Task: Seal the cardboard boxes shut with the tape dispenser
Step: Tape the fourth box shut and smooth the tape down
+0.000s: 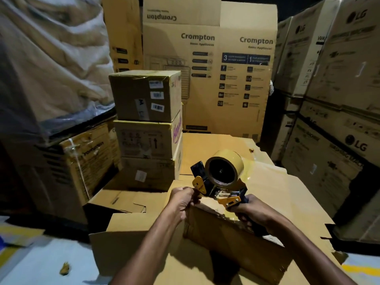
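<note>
Black-and-yellow tape dispenser is gripped in right hand, its tan tape apparently pinched by left hand; brown cardboard box judged barely sealed.

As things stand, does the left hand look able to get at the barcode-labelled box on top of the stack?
Probably not now: the left hand is busy pinching at the tape dispenser, and the barcode-labelled box sits well beyond it.

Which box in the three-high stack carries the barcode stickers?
The top box: its side bears several white barcode stickers. The middle box shows a printed arrow, and the bottom box only one white label.
</note>
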Tool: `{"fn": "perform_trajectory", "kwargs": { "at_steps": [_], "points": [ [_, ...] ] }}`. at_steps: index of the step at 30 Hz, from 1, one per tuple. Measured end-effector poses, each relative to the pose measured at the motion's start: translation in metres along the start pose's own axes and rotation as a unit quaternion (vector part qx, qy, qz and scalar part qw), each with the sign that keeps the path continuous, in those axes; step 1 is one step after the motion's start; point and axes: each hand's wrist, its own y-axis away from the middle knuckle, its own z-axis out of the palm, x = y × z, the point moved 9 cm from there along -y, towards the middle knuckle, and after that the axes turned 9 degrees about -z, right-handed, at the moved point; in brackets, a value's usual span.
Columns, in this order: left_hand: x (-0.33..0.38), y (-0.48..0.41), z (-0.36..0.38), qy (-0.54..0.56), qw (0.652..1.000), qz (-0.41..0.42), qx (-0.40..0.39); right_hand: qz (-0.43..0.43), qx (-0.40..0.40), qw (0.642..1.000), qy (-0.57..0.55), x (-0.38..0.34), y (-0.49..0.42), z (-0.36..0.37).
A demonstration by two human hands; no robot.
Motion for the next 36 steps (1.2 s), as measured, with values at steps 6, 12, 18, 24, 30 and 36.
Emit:
{"fn": "perform_trajectory", "kwargs": {
  "at_steps": [6, 12, 18, 24, 30, 36],
  "points": [
    [0.007, -0.007, -0.011, -0.075, 0.995, 0.053, 0.030, 0.030, 0.001, 0.999, 0.021, 0.009, -0.001, 0.009],
    [0.020, -0.021, -0.046, -0.080, 0.991, 0.089, 0.057, 0.036, -0.016, 0.997, 0.061, 0.011, 0.006, 0.001],
    [0.015, -0.035, -0.047, -0.106, 0.990, 0.084, 0.029, 0.033, -0.037, 0.994, 0.094, 0.011, 0.003, -0.004],
    [0.003, -0.045, -0.048, -0.135, 0.986, 0.085, 0.056, 0.058, -0.046, 0.990, 0.120, 0.018, -0.006, -0.008],
    [-0.014, -0.060, -0.049, -0.139, 0.985, 0.072, 0.070, 0.079, -0.042, 0.988, 0.125, 0.030, -0.013, -0.006],
    [-0.026, -0.072, -0.051, -0.111, 0.990, 0.062, 0.057, 0.096, -0.052, 0.986, 0.129, 0.033, -0.016, -0.005]
  ]
}}
